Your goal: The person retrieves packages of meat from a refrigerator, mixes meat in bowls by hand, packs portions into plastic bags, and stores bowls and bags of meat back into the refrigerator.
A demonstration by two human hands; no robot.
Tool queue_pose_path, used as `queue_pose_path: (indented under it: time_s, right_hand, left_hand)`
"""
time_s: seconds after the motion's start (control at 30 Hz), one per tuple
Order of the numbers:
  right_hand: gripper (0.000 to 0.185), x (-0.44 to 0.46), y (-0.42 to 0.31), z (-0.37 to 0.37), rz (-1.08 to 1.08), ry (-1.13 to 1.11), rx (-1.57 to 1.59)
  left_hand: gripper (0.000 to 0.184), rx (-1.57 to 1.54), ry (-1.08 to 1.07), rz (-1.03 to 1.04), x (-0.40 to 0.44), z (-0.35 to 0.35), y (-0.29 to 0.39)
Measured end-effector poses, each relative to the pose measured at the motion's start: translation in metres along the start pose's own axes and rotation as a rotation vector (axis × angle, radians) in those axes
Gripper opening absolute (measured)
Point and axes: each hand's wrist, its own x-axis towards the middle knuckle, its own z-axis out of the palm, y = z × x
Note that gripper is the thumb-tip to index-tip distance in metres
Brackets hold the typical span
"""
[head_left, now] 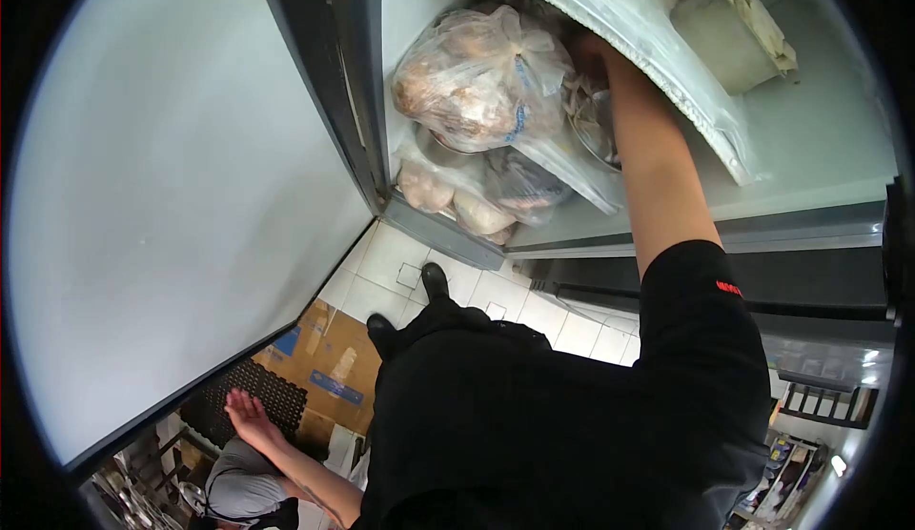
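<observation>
My right arm reaches into an open freezer or fridge compartment. My right hand is in shadow under the frosted shelf edge, its fingers hidden behind a large knotted plastic bag of pale brown food. Below that wrist lies a round container with clear wrap. Under the large bag are a metal bowl, a dark-filled bag and bags of pale lumps. My left hand is out at the lower left, palm up, fingers loosely apart, holding nothing.
The white door stands open on the left. A pale tub sits on the upper shelf. Flattened cardboard and a black mat lie on the tiled floor. Another person in a grey shirt is at the lower left.
</observation>
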Motion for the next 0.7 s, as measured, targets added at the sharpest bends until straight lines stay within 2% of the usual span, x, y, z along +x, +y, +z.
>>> queue_pose_path:
  time_s: [0.1,0.17,0.3,0.4,0.47,0.5,0.6,0.7]
  right_hand:
    - [0.036,0.002,-0.001,0.001,-0.011,-0.015,0.038]
    - [0.036,0.001,-0.001,-0.002,-0.012,-0.033,0.104]
    - [0.036,-0.007,-0.001,-0.015,-0.027,-0.075,0.294]
    - [0.036,-0.016,-0.013,-0.025,-0.068,-0.126,0.484]
    - [0.036,-0.033,-0.027,-0.038,-0.106,-0.176,0.607]
    - [0.036,-0.043,-0.037,-0.048,-0.131,-0.208,0.663]
    - [0.036,-0.087,-0.069,-0.08,-0.214,-0.344,0.833]
    - [0.036,-0.132,-0.089,-0.104,-0.254,-0.471,0.947]
  left_hand:
    - [0.045,0.021,0.024,-0.036,-0.03,0.029,-0.025]
    - [0.051,0.016,-0.005,-0.073,-0.04,0.039,-0.041]
    - [0.047,0.023,-0.032,-0.126,-0.053,0.052,-0.069]
    - [0.047,0.094,-0.094,-0.172,-0.07,0.069,-0.067]
    - [0.047,0.188,-0.247,-0.188,-0.078,0.082,-0.066]
    - [0.047,0.199,-0.25,-0.186,-0.087,0.096,-0.061]
    - [0.045,0.37,-0.405,-0.169,-0.11,0.155,-0.04]
    - [0.041,0.336,-0.746,-0.143,-0.125,0.219,-0.031]
